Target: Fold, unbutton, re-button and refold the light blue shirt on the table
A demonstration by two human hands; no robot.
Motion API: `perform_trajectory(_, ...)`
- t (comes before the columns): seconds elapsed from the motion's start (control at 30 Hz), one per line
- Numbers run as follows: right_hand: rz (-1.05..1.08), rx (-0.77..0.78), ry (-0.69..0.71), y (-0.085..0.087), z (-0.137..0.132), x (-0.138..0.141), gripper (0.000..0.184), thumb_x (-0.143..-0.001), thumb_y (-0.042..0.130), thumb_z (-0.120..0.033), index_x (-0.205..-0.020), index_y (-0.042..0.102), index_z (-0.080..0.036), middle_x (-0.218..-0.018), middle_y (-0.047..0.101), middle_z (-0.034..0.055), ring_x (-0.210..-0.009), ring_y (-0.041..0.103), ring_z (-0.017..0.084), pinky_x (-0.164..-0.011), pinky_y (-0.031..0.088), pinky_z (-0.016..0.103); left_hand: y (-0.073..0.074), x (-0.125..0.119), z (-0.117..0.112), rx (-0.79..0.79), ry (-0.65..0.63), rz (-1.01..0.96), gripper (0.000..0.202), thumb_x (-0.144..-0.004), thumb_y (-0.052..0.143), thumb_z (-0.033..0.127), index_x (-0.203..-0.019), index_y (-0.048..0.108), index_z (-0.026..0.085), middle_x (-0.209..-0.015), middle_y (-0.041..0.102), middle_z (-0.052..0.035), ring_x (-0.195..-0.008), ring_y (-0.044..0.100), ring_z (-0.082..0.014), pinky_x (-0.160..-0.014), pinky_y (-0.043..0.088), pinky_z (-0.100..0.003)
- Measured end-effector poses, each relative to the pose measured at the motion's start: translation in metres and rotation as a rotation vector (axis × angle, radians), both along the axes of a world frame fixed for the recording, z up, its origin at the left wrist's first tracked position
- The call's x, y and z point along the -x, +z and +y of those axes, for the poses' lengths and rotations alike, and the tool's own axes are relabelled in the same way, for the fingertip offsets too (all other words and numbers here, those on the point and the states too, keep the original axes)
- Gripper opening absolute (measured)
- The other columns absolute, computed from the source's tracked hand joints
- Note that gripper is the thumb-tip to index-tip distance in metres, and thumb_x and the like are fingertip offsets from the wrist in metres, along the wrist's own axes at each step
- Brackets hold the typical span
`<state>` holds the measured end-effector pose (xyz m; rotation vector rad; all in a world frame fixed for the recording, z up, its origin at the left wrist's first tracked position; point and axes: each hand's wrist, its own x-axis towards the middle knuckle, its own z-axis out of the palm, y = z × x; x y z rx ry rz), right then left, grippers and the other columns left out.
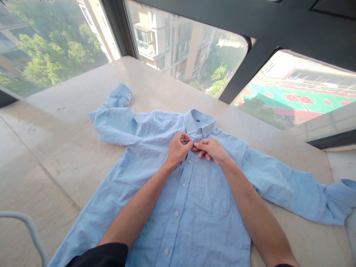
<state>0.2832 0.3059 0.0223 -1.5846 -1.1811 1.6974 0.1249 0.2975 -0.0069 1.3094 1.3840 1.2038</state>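
Observation:
A light blue button-up shirt (155,163) lies face up and spread out, its collar (191,120) at the far end. Just below the collar, my left hand (180,147) pinches the front edge of the shirt with thumb and fingertips. My right hand (210,149) meets it there, its thumb and forefinger closed on the placket from the other side. The fingertips nearly touch and hide the spot between them. Further down the placket (180,196), several white buttons show in line. A chest pocket (215,193) lies near my right forearm.
The shirt rests on a pale stone ledge (41,148) beside large windows with dark frames (236,87). One sleeve (114,124) is bent at the upper left; the other (289,181) stretches right. A white cable (30,226) curves in at the lower left.

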Motion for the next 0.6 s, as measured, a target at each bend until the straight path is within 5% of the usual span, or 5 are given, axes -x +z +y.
perform_trajectory(0.3, -0.033, -0.061, -0.089, 0.0032, -0.0046, 0.0077, 0.012, -0.077, 0.07, -0.019, -0.068, 0.067, -0.013, -0.068, 0.074, 0.0052, -0.04, 0.056, 0.006, -0.027, 0.029, 0.012, -0.0051, -0.0009, 0.0009, -0.009, -0.008, -0.022, 0.018, -0.072, 0.069, 0.021, -0.082, 0.054, 0.02, -0.076, 0.07, -0.0009, -0.069, 0.067, -0.0144, -0.06, 0.046, -0.023)
perform_trajectory(0.6, -0.025, -0.082, -0.094, 0.0, -0.0045, 0.0061, 0.014, -0.071, 0.074, -0.027, -0.069, 0.069, -0.014, -0.067, 0.073, 0.0062, -0.05, 0.065, 0.011, -0.029, 0.031, 0.012, 0.0001, -0.0034, -0.0015, 0.007, 0.052, 0.016, 0.02, -0.072, 0.068, 0.019, -0.08, 0.05, 0.021, -0.075, 0.07, 0.0005, -0.072, 0.069, -0.0163, -0.066, 0.049, -0.026)
